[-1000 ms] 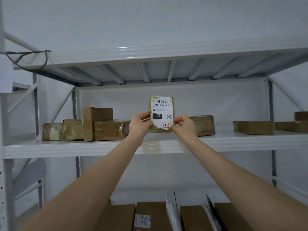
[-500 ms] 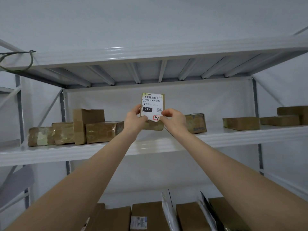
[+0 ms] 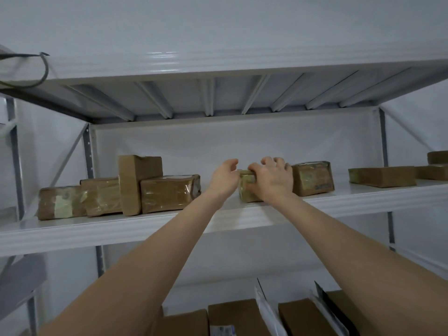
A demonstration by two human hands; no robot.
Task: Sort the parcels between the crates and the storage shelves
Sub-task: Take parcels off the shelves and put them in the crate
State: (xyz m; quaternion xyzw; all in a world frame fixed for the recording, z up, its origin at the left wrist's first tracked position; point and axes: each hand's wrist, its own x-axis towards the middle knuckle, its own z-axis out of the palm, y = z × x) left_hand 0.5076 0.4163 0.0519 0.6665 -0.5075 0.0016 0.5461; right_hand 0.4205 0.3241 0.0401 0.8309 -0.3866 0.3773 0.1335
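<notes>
A small brown taped parcel (image 3: 245,190) lies flat on the white storage shelf (image 3: 169,226), between the two groups of parcels there. My right hand (image 3: 272,179) grips it from above and the right, fingers curled over its top edge. My left hand (image 3: 224,177) is at its left side with relaxed fingers; whether it touches the parcel is hidden. The parcel's white label is out of sight.
Several taped brown parcels (image 3: 169,192) sit in a row to the left, one box (image 3: 135,180) standing upright. Another parcel (image 3: 312,178) lies just right of my hands, flatter ones (image 3: 381,176) farther right. Cardboard boxes (image 3: 235,318) and envelopes fill the level below.
The parcel was held upright with its label facing me; both hands have tipped it down and set it flat on the shelf. My left hand has loosened its hold.
</notes>
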